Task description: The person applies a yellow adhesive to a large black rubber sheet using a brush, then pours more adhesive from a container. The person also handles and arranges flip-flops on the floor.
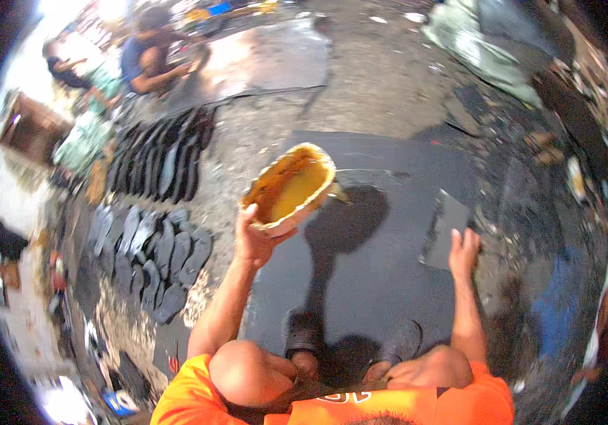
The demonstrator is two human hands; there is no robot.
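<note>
My left hand (253, 237) grips the near end of an open oblong container (300, 190) with a crusted rim, holding it tilted above a large black sheet (382, 283). Yellow liquid lies inside the container, and a little of it shows at the right of the rim. Wet-looking streaks cross the sheet beyond. At the sheet's right side, my right hand (464, 251) has its fingers bent over the edge of a thin dark grey rectangular piece (447, 230). My shadow and the container's fall across the sheet. Both my feet rest at its near edge.
Left of the sheet lie several dark sole-shaped pieces (151, 251), with rows of black ones (162, 156) behind them. Farther back, a person (149, 57) sits by a shiny dark sheet (268, 60). Crumpled pale green cloth (477, 53) lies at far right, beside scattered scraps.
</note>
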